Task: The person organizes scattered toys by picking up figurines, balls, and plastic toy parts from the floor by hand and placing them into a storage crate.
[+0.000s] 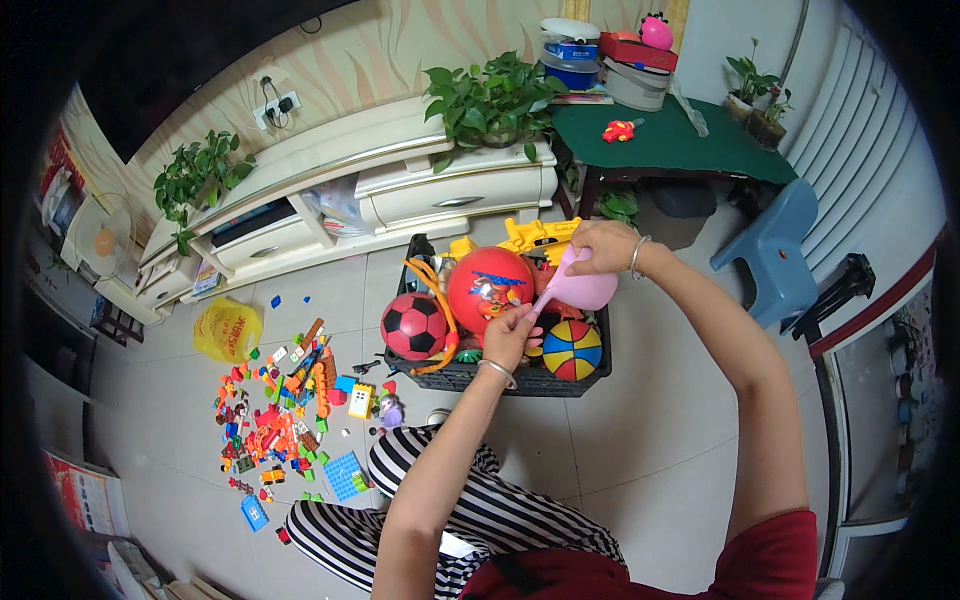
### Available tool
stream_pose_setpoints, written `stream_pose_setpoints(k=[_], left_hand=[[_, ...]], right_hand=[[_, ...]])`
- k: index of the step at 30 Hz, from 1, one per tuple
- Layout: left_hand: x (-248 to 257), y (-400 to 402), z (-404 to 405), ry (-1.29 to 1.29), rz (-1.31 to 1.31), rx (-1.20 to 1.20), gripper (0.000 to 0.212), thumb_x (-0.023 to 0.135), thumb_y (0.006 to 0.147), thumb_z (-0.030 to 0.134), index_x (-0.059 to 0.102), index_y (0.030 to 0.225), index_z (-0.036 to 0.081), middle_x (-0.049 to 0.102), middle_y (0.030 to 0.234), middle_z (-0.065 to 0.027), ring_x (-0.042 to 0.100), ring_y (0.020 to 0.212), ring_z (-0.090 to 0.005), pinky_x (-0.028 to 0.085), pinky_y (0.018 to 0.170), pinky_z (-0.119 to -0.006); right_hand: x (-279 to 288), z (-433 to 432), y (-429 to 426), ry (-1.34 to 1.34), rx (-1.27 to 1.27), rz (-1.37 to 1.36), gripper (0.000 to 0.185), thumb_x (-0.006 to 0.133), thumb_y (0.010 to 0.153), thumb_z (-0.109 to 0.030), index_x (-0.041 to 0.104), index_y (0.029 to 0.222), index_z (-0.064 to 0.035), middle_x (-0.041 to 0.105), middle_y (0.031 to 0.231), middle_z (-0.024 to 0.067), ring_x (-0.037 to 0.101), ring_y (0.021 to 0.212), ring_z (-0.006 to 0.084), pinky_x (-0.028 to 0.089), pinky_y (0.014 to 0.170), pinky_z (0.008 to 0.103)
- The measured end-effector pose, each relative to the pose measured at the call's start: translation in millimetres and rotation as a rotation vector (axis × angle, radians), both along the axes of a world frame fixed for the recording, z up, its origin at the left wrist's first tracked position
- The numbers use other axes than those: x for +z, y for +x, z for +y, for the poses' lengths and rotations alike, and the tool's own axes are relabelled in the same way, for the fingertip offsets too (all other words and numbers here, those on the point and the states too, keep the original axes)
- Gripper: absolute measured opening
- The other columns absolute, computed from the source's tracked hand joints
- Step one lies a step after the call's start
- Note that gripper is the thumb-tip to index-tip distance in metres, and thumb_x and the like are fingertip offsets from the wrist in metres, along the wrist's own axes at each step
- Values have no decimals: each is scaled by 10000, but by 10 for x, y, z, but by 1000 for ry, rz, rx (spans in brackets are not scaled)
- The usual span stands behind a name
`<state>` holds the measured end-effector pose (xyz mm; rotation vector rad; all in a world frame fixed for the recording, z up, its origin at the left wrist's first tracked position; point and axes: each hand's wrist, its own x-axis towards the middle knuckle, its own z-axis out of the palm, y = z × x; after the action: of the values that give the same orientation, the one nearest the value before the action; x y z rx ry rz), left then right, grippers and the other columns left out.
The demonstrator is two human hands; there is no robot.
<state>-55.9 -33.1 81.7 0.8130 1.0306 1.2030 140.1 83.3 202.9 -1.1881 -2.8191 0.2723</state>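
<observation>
A pink balloon (592, 289), partly filled, is held over a black plastic crate (495, 384) of toys. My left hand (510, 337) pinches its narrow neck, while my right hand (604, 247) grips its wider upper part. Beneath and around my hands lie a red ball with a printed picture (487, 285), a pink and black football (414, 327) and a small multicoloured basketball (572, 350). An orange rope-like toy (442, 300) hangs over the crate's left part. Behind the balloon rests a yellow plastic toy (536, 234).
Building blocks (277, 427) lie scattered on the tiled floor at the left, near a yellow plastic bag (229, 330) and a blue baseplate (345, 475). A white TV cabinet (405, 187) runs along the wall. At the right are a green-covered table (675, 146) and a blue chair (780, 255).
</observation>
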Motion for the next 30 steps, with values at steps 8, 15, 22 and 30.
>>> stream_pose_setpoints(k=[8, 15, 22, 30], left_hand=[[-266, 328, 62, -374, -480, 125, 215, 480, 866, 141, 524, 932, -59, 576, 865, -143, 608, 738, -227, 543, 672, -300], [-476, 376, 213, -370, -646, 144, 185, 456, 870, 113, 503, 959, -42, 567, 908, -164, 604, 821, -283, 535, 712, -338], [-689, 158, 260, -456, -660, 268, 172, 448, 854, 93, 485, 997, 7, 530, 991, -127, 582, 884, -269, 513, 743, -352], [-797, -119, 10, -523, -580, 312, 225, 486, 832, 181, 504, 1030, 76, 531, 1026, -52, 525, 960, -226, 409, 850, -352]], right_hand=[[-760, 12, 60, 266, -248, 251, 434, 586, 730, -322, 518, 1090, -89, 457, 1167, 157, 391, 1115, 317, 338, 910, 388], [-1276, -194, 6, 244, -417, 477, 472, 592, 727, -286, 486, 1148, -103, 385, 1227, 198, 357, 1139, 346, 258, 969, 415], [-1349, -103, -272, 409, -321, 385, 555, 614, 685, -203, 415, 1178, -44, 379, 1229, 174, 332, 1150, 337, 226, 991, 402], [-1311, -214, -417, 504, -230, 353, 512, 639, 647, -182, 478, 1118, -60, 448, 1154, 135, 381, 1112, 302, 269, 970, 407]])
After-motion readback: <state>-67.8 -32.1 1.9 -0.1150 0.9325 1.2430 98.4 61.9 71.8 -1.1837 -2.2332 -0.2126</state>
